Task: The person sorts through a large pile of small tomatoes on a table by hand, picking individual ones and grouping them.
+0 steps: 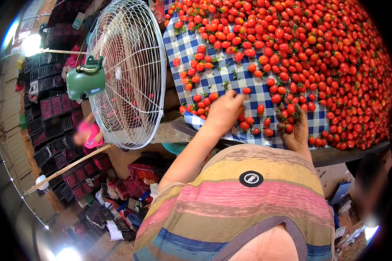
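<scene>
Red cherry tomatoes (335, 65), some with green stems, lie heaped over a blue-and-white checked cloth (184, 45). My left hand (225, 111) is over the thinner part of the spread, its fingers curled down and closed; what they hold, if anything, is hidden. A single tomato (247, 91) lies beside its fingertips. To the right, near the table's front edge, my right hand (297, 132) is turned palm up with dark-stained fingers curled around several cherry tomatoes (287, 116). Loose tomatoes and bits of green stem are scattered between and beyond the hands.
A large fan (126, 74) with a white wire cage and green motor stands left of the table. The wooden table edge (353, 155) runs in front of my body. Stacked dark crates (54, 108) with red contents and a person in pink (90, 134) are farther left.
</scene>
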The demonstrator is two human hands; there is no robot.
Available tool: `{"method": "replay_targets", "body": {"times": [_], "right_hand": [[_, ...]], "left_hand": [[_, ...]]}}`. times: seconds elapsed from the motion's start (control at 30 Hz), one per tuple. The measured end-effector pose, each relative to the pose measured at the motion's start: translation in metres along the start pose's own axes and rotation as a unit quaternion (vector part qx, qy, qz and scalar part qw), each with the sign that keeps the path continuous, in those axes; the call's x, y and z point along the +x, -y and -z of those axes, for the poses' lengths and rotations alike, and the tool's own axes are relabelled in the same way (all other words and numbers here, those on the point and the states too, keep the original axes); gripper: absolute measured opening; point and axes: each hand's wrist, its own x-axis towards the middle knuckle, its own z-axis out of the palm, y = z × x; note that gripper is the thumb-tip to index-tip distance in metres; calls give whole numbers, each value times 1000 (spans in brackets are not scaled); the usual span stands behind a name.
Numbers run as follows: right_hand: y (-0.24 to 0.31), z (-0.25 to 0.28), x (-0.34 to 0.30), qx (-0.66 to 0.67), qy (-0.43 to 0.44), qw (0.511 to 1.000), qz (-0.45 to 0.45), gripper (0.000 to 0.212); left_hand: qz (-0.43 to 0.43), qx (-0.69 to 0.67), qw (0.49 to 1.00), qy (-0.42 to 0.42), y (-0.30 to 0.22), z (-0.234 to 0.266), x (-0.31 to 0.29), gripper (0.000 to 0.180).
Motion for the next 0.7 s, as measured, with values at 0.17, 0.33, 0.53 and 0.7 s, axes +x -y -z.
{"method": "replay_targets", "body": {"times": [0.17, 0.33, 0.53, 0.7], "right_hand": [[0, 3, 1, -3, 21, 1000, -3, 37], [1, 2, 1, -9, 9, 1000, -3, 38], [-1, 11, 6, 34, 61, 997, -22, 36], [-6, 7, 5, 50, 13, 999, -3, 44]], "left_hand": [[5, -39, 996, 76, 5, 13, 18, 27], [-30, -54, 994, -94, -6, 23, 88, 29], [-37, 19, 999, -34, 2, -5, 112, 25], [-180, -88, 978, -63, -73, 9, 69, 19]]}}
